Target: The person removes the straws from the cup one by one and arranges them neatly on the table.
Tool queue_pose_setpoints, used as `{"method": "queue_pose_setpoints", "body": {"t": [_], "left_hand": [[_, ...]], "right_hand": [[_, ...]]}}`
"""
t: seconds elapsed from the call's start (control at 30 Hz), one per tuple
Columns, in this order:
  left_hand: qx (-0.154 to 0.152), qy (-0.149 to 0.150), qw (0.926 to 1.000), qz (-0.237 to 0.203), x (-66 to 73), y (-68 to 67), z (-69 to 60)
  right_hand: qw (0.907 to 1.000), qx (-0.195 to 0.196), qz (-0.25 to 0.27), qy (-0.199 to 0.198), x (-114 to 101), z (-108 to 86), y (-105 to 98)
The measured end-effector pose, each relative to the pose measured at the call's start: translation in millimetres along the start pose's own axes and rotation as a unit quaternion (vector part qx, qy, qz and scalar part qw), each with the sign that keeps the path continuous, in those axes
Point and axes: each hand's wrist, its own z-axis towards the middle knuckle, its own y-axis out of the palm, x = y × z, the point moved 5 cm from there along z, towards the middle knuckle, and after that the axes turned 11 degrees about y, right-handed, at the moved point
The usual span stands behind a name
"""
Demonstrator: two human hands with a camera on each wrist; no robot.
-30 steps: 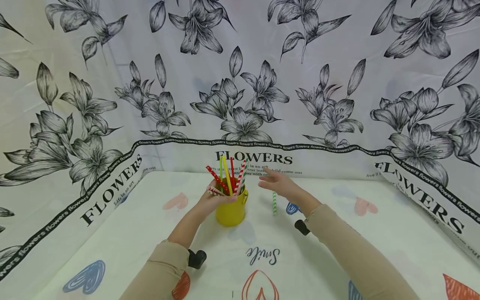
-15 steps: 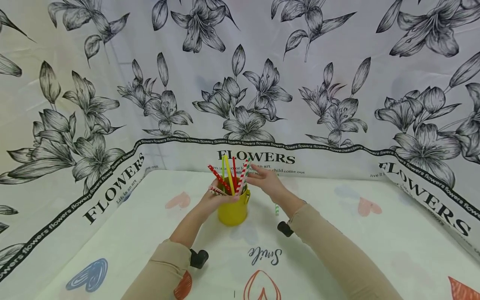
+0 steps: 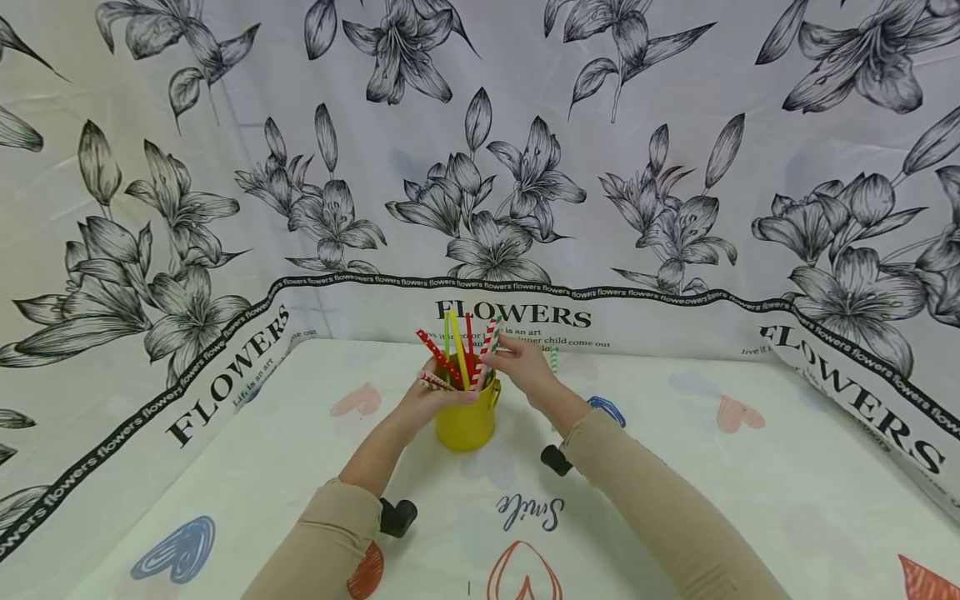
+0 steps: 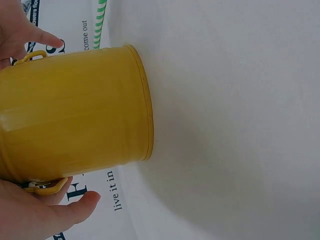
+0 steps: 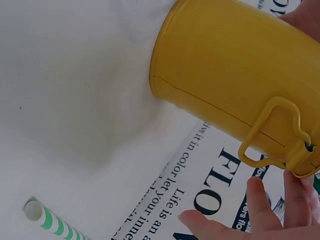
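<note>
A small yellow bucket holds several straws, among them a yellow straw, a red dotted straw and a red-and-white striped straw. My left hand grips the bucket's rim from the left, thumb across its front. In the left wrist view, the left thumb lies near a wire handle. At the right rim, thumb and fingertips of my right hand pinch a striped straw; which of the striped ones is partly hidden. Other right-hand fingers extend below the bucket's side handle.
Behind the right hand, a green-and-white straw lies on the white printed cloth. The flower-printed curtain rises at the back. Black wrist cameras hang under both forearms.
My right hand has moved left from beside the bucket to the striped straws at its rim, and its thumb and fingers have come together there. The left hand stays on the bucket.
</note>
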Motion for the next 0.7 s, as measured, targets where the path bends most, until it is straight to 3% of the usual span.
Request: {"method": "queue_pose_setpoints", "body": {"t": [0.7], "left_hand": [[0.000, 0.003, 1.0000, -0.002, 2.4, 0.5, -0.9]], "right_hand": [[0.9984, 0.042, -0.003, -0.038, -25, -1.8, -3]]}}
